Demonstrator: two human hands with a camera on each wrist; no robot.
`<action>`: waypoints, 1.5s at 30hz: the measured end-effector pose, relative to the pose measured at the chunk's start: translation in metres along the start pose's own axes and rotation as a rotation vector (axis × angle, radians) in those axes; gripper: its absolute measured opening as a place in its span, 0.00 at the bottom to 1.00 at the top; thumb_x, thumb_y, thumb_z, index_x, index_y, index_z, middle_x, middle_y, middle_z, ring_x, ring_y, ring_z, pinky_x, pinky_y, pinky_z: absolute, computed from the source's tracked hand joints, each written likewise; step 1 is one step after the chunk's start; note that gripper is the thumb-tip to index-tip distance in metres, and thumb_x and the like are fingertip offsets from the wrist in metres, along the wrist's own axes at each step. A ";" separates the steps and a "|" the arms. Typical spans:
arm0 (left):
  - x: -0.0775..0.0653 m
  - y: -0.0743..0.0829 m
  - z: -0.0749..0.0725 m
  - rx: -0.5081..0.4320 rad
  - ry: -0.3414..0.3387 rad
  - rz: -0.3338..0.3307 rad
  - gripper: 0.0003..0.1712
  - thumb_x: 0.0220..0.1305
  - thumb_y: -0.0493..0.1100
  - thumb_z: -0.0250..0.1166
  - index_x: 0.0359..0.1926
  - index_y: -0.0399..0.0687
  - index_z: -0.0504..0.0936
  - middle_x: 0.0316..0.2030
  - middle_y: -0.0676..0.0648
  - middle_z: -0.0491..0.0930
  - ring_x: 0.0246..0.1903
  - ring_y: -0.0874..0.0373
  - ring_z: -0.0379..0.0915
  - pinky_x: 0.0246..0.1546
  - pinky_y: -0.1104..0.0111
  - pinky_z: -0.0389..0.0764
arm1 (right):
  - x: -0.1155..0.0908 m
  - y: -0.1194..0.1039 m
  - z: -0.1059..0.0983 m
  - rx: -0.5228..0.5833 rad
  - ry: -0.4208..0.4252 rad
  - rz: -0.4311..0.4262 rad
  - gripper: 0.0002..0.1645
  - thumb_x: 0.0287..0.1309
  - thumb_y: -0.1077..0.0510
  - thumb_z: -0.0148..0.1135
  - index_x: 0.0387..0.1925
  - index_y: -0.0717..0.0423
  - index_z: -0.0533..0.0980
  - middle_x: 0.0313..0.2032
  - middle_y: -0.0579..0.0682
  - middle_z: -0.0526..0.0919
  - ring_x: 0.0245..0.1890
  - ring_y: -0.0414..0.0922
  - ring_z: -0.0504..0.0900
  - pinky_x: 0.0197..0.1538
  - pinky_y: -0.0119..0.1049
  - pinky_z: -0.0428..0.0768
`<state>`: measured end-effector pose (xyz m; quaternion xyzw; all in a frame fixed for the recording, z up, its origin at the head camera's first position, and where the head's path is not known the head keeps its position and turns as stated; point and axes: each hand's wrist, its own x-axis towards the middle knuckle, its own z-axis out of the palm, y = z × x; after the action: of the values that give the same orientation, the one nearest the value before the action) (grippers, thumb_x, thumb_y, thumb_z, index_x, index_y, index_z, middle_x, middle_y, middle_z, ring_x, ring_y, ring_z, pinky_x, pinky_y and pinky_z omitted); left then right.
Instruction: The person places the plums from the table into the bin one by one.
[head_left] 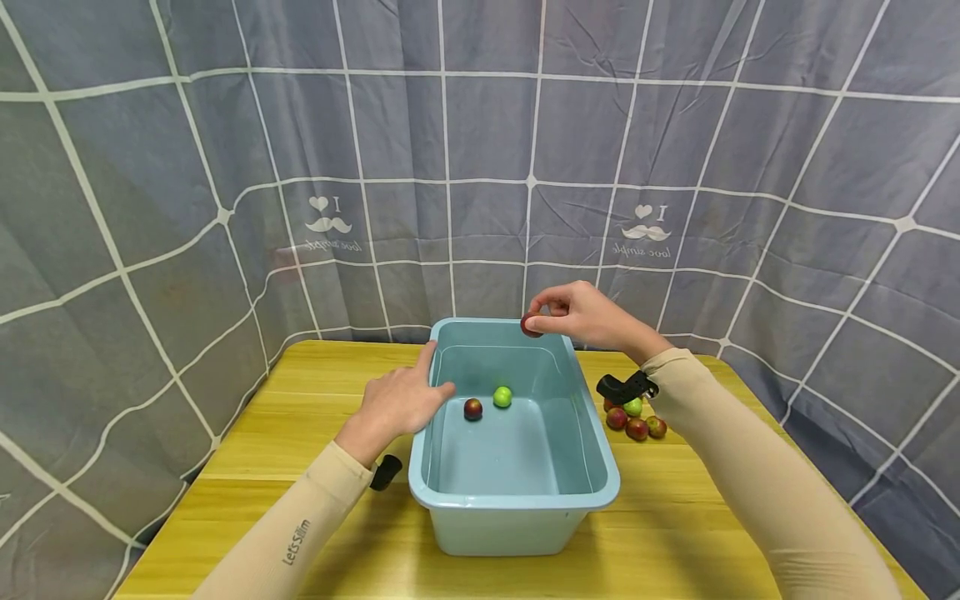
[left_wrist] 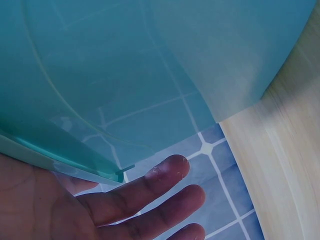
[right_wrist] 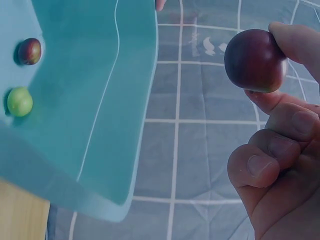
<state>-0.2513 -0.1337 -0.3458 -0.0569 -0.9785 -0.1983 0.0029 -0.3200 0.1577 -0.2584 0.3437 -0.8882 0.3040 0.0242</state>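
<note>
Between thumb and forefinger my right hand [head_left: 592, 317] pinches a dark red plum [right_wrist: 255, 61], held over the far right corner of a light blue plastic basin [head_left: 513, 502]. My left hand [head_left: 401, 398] lies on the basin's left rim, its fingers fairly straight; in the left wrist view those fingers [left_wrist: 150, 200] extend below the rim on the outside. On the basin floor sit a green plum [head_left: 502, 397] and a dark red plum [head_left: 472, 408], a little apart.
Right of the basin, several red and green plums [head_left: 637, 429] lie grouped on the wooden table [head_left: 300, 417], partly hidden by the right wrist's black strap [head_left: 628, 387]. A grey checked curtain [head_left: 480, 133] hangs behind and around the table.
</note>
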 end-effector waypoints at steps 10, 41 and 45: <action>0.000 -0.001 0.000 -0.004 0.007 0.000 0.49 0.66 0.65 0.51 0.81 0.57 0.43 0.32 0.47 0.80 0.28 0.52 0.75 0.23 0.60 0.71 | 0.018 -0.004 0.016 0.010 -0.061 0.009 0.10 0.64 0.43 0.66 0.40 0.41 0.85 0.15 0.45 0.65 0.17 0.43 0.62 0.28 0.35 0.65; 0.000 0.000 -0.002 0.012 0.010 -0.004 0.49 0.66 0.66 0.49 0.81 0.58 0.43 0.31 0.47 0.80 0.29 0.52 0.75 0.24 0.61 0.71 | 0.047 0.011 0.042 -0.164 -0.480 0.129 0.09 0.62 0.51 0.67 0.38 0.50 0.86 0.28 0.46 0.83 0.26 0.40 0.68 0.33 0.34 0.67; 0.000 -0.001 -0.002 0.011 0.008 -0.004 0.49 0.66 0.66 0.49 0.81 0.59 0.44 0.29 0.47 0.80 0.28 0.52 0.75 0.23 0.60 0.70 | 0.047 0.014 0.042 -0.167 -0.482 0.141 0.09 0.61 0.51 0.68 0.39 0.51 0.85 0.30 0.46 0.82 0.28 0.40 0.69 0.33 0.34 0.68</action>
<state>-0.2517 -0.1357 -0.3443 -0.0544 -0.9796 -0.1932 0.0066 -0.3576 0.1147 -0.2881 0.3404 -0.9120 0.1397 -0.1810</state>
